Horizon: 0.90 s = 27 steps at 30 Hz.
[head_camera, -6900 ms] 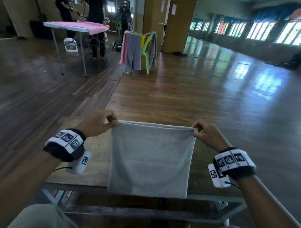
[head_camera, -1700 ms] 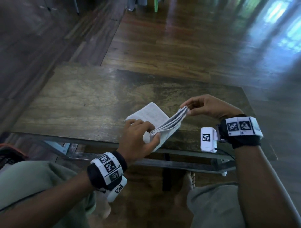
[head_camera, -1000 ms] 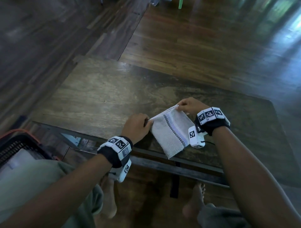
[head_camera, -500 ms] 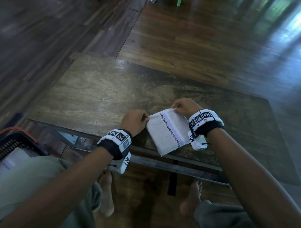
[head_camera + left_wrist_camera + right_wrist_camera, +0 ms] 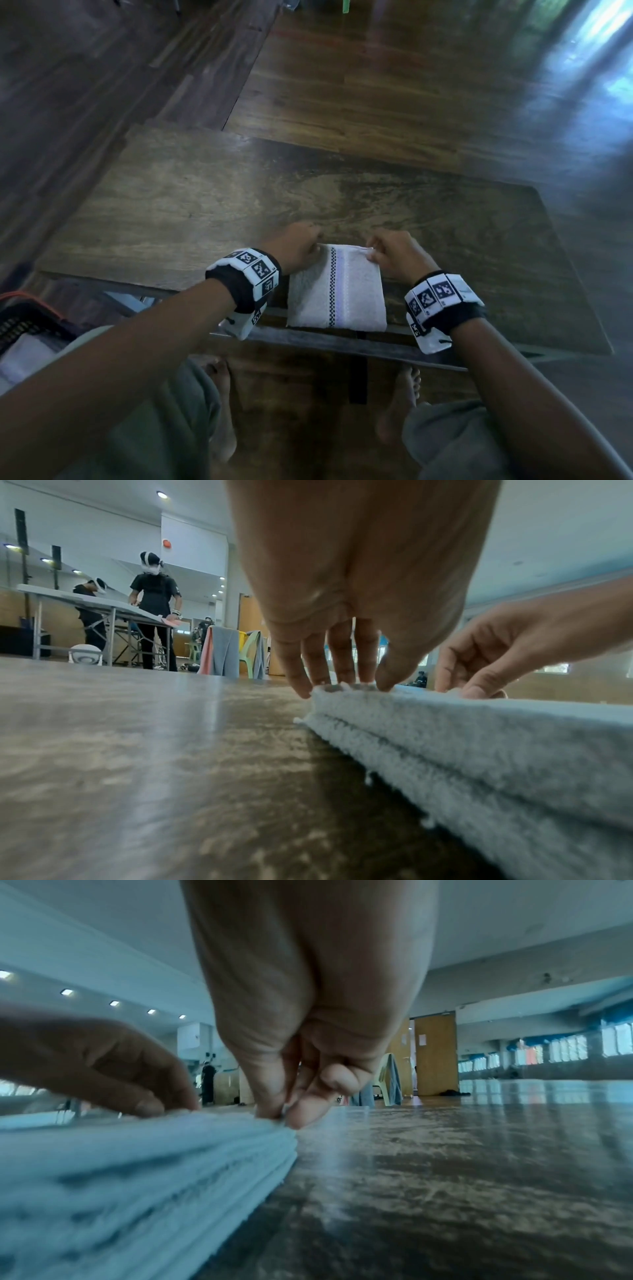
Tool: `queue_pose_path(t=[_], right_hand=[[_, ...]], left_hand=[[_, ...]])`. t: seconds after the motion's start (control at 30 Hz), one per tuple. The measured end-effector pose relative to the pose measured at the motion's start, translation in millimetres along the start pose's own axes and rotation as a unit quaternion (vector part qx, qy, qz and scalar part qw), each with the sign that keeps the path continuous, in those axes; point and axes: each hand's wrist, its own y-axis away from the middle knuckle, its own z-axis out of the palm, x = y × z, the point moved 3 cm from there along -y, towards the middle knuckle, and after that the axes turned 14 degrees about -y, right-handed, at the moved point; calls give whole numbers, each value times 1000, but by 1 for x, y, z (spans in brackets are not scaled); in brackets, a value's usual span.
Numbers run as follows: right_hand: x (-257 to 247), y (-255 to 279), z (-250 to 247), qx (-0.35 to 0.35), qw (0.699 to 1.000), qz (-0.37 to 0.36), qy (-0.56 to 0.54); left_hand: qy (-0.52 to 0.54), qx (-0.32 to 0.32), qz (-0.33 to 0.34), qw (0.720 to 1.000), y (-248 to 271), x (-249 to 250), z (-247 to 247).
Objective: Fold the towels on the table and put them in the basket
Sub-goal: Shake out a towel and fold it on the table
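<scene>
The towel (image 5: 337,289) was fluffy looped terry cloth, matt, with a woven checked band. The table (image 5: 191,205) top looked like worn, mottled wood with a dull sheen; the floor (image 5: 394,85) was glossy, reflective wooden planks

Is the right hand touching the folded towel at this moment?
Touching. In the right wrist view the right hand pinches the far corner of the towel between thumb and fingertip; the head view agrees.
</scene>
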Motion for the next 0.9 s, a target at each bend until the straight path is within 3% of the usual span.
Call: queue_pose_path(t=[0.2, 0.37, 0.73, 0.9], right_hand=[[8, 0, 1, -14, 999, -42, -20], [3, 0, 5, -13, 990, -141, 24], [5, -3, 4, 34, 993, -90, -73], [4, -3, 10, 62, 990, -128, 18]], left_hand=[[21, 8, 1, 1000, -6, -2, 2], [22, 7, 17, 1000, -7, -8, 6], [40, 59, -6, 997, -1, -13, 12], [-3, 89, -33, 996, 1, -12, 14]])
